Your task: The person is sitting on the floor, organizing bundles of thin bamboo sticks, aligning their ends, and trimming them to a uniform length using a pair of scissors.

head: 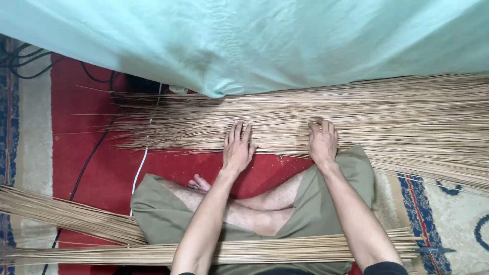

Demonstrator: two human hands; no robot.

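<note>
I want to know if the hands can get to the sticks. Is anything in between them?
No. Both the left hand and the right hand already lie flat on the spread of thin sticks, with nothing visible between.

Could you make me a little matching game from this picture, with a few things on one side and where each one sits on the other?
Things:
1. left hand
2. right hand
3. green cloth
4. white cable

Places:
A. hanging across the top of the view
B. flat on the wide stick pile, nearer the sticks' thin ends
C. running over the red carpet
D. on the stick pile, just above the knee

Pairs: 1-B, 2-D, 3-A, 4-C
</note>
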